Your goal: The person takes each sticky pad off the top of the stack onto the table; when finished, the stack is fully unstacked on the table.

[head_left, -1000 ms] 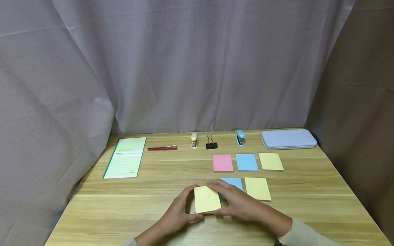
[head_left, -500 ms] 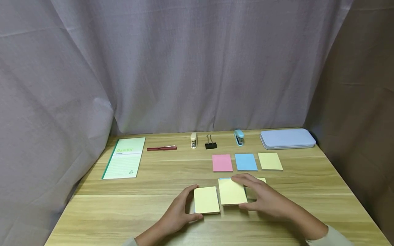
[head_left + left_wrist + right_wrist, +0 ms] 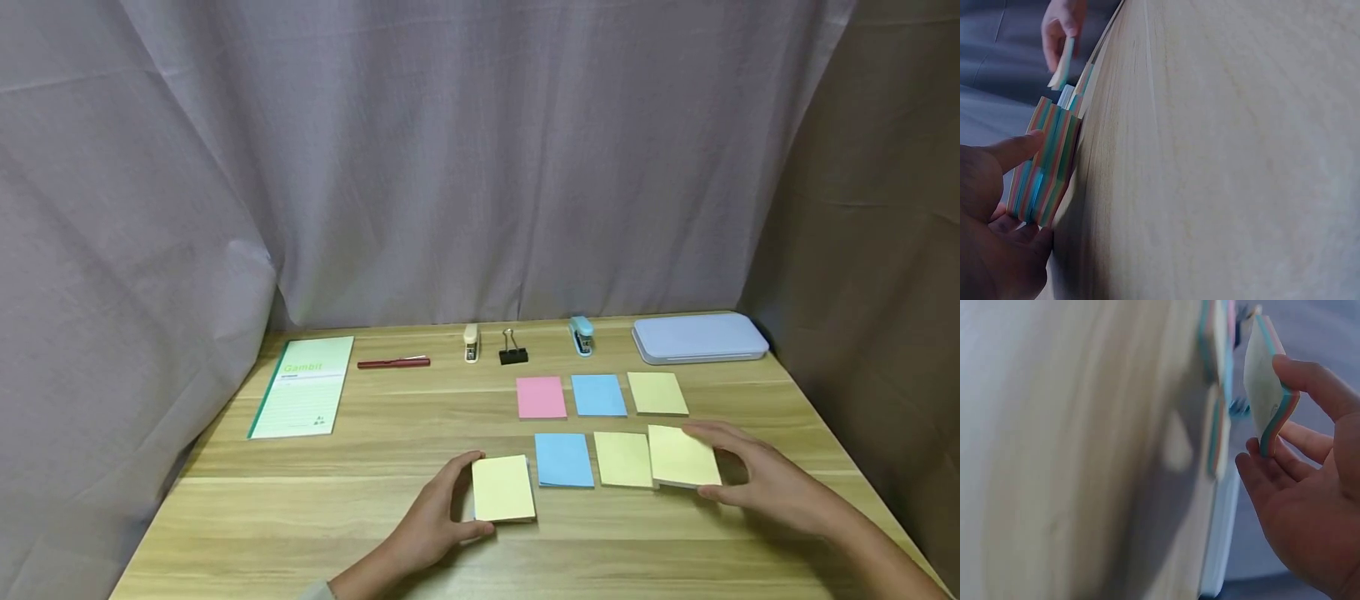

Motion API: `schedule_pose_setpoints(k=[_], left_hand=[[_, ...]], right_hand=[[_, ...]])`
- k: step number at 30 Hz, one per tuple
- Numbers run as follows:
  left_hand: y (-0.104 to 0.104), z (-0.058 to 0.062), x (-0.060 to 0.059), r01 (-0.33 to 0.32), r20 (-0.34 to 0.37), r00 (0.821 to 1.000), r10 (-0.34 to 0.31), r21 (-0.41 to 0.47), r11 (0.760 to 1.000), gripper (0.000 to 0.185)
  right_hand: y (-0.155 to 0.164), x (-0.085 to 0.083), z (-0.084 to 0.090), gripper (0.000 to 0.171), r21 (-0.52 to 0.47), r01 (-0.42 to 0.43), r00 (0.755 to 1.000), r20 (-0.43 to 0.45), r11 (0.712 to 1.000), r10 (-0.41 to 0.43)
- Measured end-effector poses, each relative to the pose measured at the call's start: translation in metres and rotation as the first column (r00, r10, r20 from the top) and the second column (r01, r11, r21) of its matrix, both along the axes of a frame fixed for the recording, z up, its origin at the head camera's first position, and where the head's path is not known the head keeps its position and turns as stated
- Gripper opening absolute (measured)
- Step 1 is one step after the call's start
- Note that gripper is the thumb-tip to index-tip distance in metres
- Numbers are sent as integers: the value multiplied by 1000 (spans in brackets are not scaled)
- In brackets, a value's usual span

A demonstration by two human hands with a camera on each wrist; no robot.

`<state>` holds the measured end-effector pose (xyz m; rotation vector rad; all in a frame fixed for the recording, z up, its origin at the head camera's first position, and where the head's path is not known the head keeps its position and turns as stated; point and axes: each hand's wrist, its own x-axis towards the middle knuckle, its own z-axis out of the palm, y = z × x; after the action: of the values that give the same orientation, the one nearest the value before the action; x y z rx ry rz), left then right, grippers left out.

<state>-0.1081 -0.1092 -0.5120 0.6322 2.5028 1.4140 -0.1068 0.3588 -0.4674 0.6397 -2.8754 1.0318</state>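
My left hand (image 3: 435,517) grips a stack of sticky note pads (image 3: 503,489) on the table, thumb at the near edge and fingers at the far one. Yellow tops the stack, and the left wrist view shows its striped edges, with the pads slightly offset. Farther right, my right hand (image 3: 768,479) pinches a yellow-topped sticky note pad (image 3: 683,456) by its right side. That pad (image 3: 1269,381) bends a little and is raised off the table in the right wrist view. Between the hands lie a blue pad (image 3: 564,460) and a yellow pad (image 3: 624,459), side by side.
Behind them sits a row of pink (image 3: 542,397), blue (image 3: 598,395) and yellow pads (image 3: 657,393). Along the back are a notebook (image 3: 302,387), a red pen (image 3: 393,362), a cream stapler (image 3: 471,343), a binder clip (image 3: 513,354), a blue stapler (image 3: 582,336) and a pale blue case (image 3: 700,338).
My right hand has lifted a yellow-topped pad from the stack and carried it right, past the blue and yellow pads. The left hand has stayed around the stack.
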Motion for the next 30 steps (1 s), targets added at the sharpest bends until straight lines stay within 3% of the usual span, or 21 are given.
schedule_pose_setpoints(k=[8,16,23,30], left_hand=[[1,0,0,0,18,1000,0,-5,1000,93],[0,-1,0,3,9,1000,-3,-10,1000,92],[0,0,-1,5,5,1000,-5,-9,1000,92],[-2,1,-1,12,13,1000,-12,2,1000,97]], right_hand=[[31,-5,-24,79,-7,-5,1000,-9,1000,5],[35,-10,-30,83,76,2,1000,-17,997,0],[31,-11,-23,85,115,-7,998,-60,993,14],[-6,-10,3,85,90,-44,997,-56,995,49]])
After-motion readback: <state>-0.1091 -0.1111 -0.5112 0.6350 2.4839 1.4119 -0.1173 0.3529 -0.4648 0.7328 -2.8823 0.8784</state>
